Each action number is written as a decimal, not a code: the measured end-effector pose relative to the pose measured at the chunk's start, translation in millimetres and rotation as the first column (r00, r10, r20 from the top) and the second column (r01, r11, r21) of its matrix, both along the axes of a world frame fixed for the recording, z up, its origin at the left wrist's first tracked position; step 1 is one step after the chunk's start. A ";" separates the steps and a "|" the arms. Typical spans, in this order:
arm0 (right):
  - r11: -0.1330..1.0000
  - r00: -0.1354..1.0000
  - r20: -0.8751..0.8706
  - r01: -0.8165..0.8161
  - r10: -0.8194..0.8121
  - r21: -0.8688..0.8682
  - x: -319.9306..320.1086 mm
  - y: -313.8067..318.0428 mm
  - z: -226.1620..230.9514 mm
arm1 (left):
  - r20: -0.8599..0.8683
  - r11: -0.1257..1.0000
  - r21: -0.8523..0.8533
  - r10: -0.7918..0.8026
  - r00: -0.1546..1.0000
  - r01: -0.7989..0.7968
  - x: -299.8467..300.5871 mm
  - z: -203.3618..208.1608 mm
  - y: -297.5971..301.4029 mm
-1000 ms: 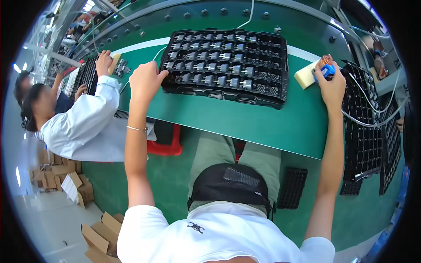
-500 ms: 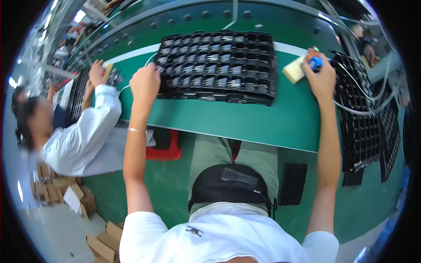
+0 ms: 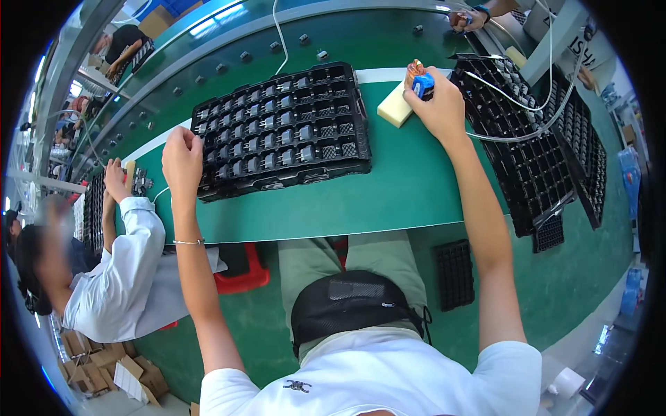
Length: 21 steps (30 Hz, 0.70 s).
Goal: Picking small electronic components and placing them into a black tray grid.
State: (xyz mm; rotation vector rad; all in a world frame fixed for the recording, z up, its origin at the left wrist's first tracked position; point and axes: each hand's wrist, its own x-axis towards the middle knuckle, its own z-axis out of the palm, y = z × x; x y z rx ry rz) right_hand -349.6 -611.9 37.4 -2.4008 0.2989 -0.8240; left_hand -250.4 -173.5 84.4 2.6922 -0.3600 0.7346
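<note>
A black compartment tray [image 3: 277, 170] lies on the green worktop, with rows of small grey parts [image 3: 286, 119] in its left and middle pockets. Several pockets on its right side hold no grey part. My left hand [image 3: 183, 163] is at the tray's left edge, fingertips pinched together; anything between them is hidden. My right hand [image 3: 441, 107] grips a small blue object with a copper-orange top [image 3: 422, 83], whose kind I cannot make out. Right beside that object, a pale yellow block [image 3: 395, 108] rests on the worktop; I cannot tell whether the hand touches it.
More black trays [image 3: 513, 152] lean at the right, with a pale hose [image 3: 517, 138] across them. A conveyor [image 3: 361, 50] carrying scattered small parts runs behind the worktop [image 3: 312, 208]. A co-worker's sleeve [image 3: 132, 243] is close on my left. Cardboard boxes [image 3: 104, 364] stand on the floor.
The view has turned, so the tray and both hands appear farther left. My left fingertips now sit slightly off the tray's edge. The right hand keeps its hold on the blue object.
</note>
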 end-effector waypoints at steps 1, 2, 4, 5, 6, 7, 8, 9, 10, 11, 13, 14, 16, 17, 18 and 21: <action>1.000 1.000 0.006 0.002 -0.002 0.007 -0.7 -1.4 -0.4 | 0.000 1.000 -0.005 -0.005 1.000 0.005 -1.8 4.8 -7.4; 1.000 1.000 0.010 0.005 -0.006 0.014 -1.6 -2.6 -1.2 | -0.076 0.980 0.175 0.110 0.991 -0.095 -5.2 10.6 -14.5; 1.000 0.999 0.030 0.013 -0.013 0.007 -2.4 -0.2 -0.2 | -0.122 0.916 0.359 0.237 0.964 -0.180 -6.7 10.1 -12.0; 1.000 0.999 0.033 0.011 -0.011 -0.004 -2.6 1.3 2.0 | -0.149 0.894 0.411 0.260 0.954 -0.179 -3.8 4.6 -2.8; 1.000 0.999 0.036 0.009 -0.009 -0.014 -2.3 2.2 4.1 | -0.175 0.869 0.462 0.283 0.943 -0.175 -1.6 -0.5 5.9; 1.000 0.999 0.036 0.013 -0.012 -0.012 -2.3 2.2 4.7 | -0.164 0.873 0.451 0.286 0.944 -0.186 -6.7 -0.9 2.5; 1.000 1.000 0.012 0.014 -0.014 -0.010 -2.3 2.3 5.8 | -0.164 0.872 0.453 0.284 0.945 -0.183 -6.3 -1.4 3.0; 1.000 1.000 -0.013 0.015 -0.015 -0.008 -2.2 2.1 5.9 | -0.180 0.904 0.400 0.237 0.955 -0.149 -5.0 -1.9 5.0; 1.000 1.000 -0.013 0.014 -0.014 -0.006 -2.4 1.7 6.1 | -0.193 0.932 0.344 0.192 0.962 -0.116 -4.4 -1.5 8.1; 1.000 1.000 -0.004 0.010 -0.010 -0.007 -2.4 1.6 6.3 | -0.195 0.948 0.313 0.122 0.973 -0.056 -1.3 -1.6 14.1; 1.000 1.000 0.007 0.005 -0.004 -0.009 -1.6 1.7 5.6 | -0.166 0.959 0.281 0.075 0.983 -0.025 0.1 -3.4 19.0; 1.000 1.000 0.005 0.007 -0.007 -0.002 -1.0 1.3 4.8 | -0.134 0.969 0.248 0.026 0.991 0.008 0.7 -3.8 20.5; 1.000 1.000 0.008 0.005 -0.005 0.000 1.1 0.2 2.1 | -0.165 0.996 0.063 -0.052 0.985 0.063 5.5 -2.5 16.2; 0.999 0.998 0.059 -0.026 0.024 0.040 2.8 -0.7 -1.2 | -0.181 0.985 -0.125 -0.137 0.974 0.115 7.5 -1.0 11.4; 0.995 0.993 0.111 -0.059 0.051 0.077 4.6 -2.7 -4.1 | -0.175 0.985 -0.132 -0.134 0.975 0.112 9.1 0.6 6.4; 0.998 1.000 0.008 -0.022 0.022 0.062 10.3 -9.7 -3.7 | -0.433 0.659 -0.747 -0.580 0.690 0.084 -10.9 27.4 -51.8</action>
